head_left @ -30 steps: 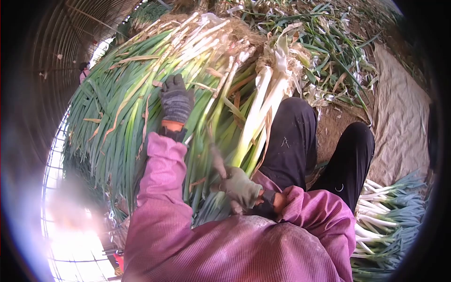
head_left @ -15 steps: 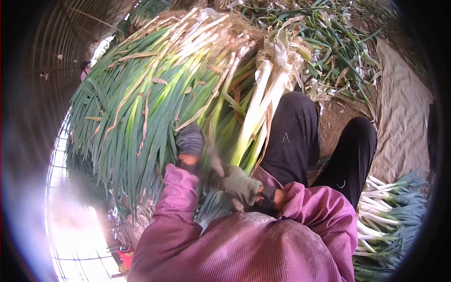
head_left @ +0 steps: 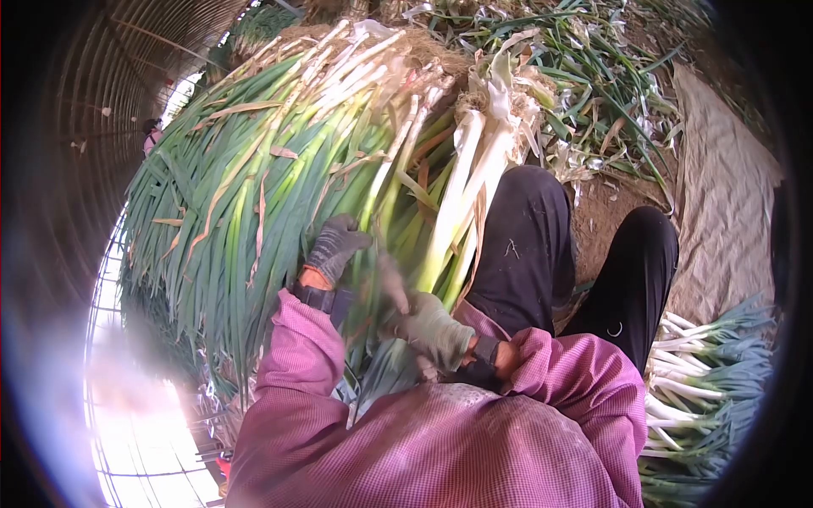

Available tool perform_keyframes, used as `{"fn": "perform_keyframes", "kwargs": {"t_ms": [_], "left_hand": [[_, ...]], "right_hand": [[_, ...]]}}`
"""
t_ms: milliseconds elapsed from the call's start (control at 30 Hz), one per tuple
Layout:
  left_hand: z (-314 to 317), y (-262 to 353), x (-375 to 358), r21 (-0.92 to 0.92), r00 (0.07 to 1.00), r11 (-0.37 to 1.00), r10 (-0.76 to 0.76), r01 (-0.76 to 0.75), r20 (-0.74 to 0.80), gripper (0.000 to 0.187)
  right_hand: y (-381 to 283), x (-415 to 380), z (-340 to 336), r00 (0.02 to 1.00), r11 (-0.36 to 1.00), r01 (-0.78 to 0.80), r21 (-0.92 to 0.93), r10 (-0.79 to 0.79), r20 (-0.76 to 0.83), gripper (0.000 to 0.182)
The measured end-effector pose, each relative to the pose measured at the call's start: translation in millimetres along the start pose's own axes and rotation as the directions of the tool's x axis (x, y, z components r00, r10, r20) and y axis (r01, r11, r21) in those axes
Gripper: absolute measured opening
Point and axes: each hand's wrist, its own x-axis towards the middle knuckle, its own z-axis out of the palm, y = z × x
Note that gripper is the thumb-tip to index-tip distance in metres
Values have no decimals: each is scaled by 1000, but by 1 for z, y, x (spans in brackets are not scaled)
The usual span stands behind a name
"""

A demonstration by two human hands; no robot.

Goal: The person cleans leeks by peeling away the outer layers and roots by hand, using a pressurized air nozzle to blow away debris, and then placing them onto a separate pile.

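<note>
A big pile of green onions (head_left: 279,144) lies at my left, white root ends at the top and green leaves hanging down. My left hand (head_left: 337,245), in a grey glove, is at the leaves on the pile's near right side, its fingers bent toward a few stalks; what they grip is hidden. My right hand (head_left: 434,332), in a pale green glove, is closed around the leafy part of thick leeks (head_left: 464,195) beside my leg. Their white stems point up and away from me. A blurred patch partly covers the space between my hands.
Trimmed leaves (head_left: 593,93) litter the ground ahead. A beige cloth (head_left: 720,195) lies at the right, above a stack of white-stemmed onions (head_left: 686,381). My dark-trousered knees (head_left: 533,229) are bent in the middle. A person (head_left: 152,135) is far off at the left.
My left hand has moved slightly up and its fingers have turned toward the right, across the leaves. My right hand has stayed nearly in place.
</note>
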Motion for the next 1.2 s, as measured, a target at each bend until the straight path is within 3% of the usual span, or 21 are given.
{"fn": "perform_keyframes", "kwargs": {"t_ms": [133,200,267,333,433,533,633,733,867,933,1000,1067,1133,1200], "left_hand": [[8,-2,5,82,999,996,36,-38,32,25],[12,5,4,43,1000,999,-3,3,4,26],[15,5,5,28,999,1000,4,-3,-36,26],[19,-3,12,38,993,997,65,-62,-94,26],[31,-4,15,175,958,958,254,-229,-136,20],[38,-8,5,262,928,923,332,-282,-171,30],[46,-2,-21,167,914,932,351,-321,-202,38],[49,13,-56,291,895,898,396,-330,-206,41],[47,17,-82,88,988,990,122,-114,-91,34],[40,25,-99,51,979,983,180,-175,-101,36],[30,35,-110,-19,987,989,144,-146,-74,40],[21,42,-116,-123,1000,992,23,-23,-2,45],[32,11,-126,-44,988,992,113,-118,-103,47],[37,-10,-140,-13,979,990,139,-142,-150,46]], "right_hand": [[4,4,0,998,995,57,83,-53,-45,49],[18,14,2,980,981,188,49,-184,-82,48],[23,16,0,986,986,163,41,-161,-40,49],[1,-3,-2,997,999,-15,43,11,75,50],[14,15,2,993,994,107,37,-105,-51,53],[1,2,-4,998,993,59,97,-59,-2,56],[10,17,-3,989,990,118,71,-111,-94,53],[18,34,-5,986,990,107,96,-93,-140,48],[21,36,-4,988,987,100,127,-83,-129,44],[2,16,-1,994,991,66,114,-56,-92,45],[2,12,3,996,993,80,92,-75,-55,47],[8,14,5,991,991,112,66,-107,-77,48],[16,29,8,979,989,142,45,-134,-152,49],[24,52,10,960,978,209,3,-205,-192,38]]}}
